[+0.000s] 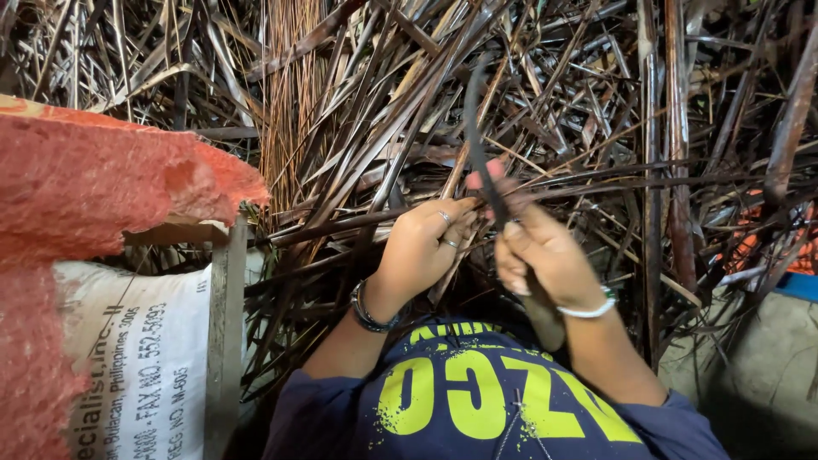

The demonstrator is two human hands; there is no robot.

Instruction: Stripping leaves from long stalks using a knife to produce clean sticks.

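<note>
The person wears a dark blue short-sleeved shirt point(477, 400) with large yellow lettering across the chest. The left hand point(422, 247) carries two rings point(446, 230) on its fingers and a dark bangle point(368, 313) at the wrist. The right hand point(545, 255) has a white beaded bracelet point(590, 308) at its wrist.

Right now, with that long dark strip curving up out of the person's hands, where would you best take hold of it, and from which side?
Probably low on the dark strip, just above the right hand, coming from the left. There the strip stands clear of the pile of dry leaves; higher up it arches and thins, so it would likely bend away. The left hand already meets it on that side.
</note>
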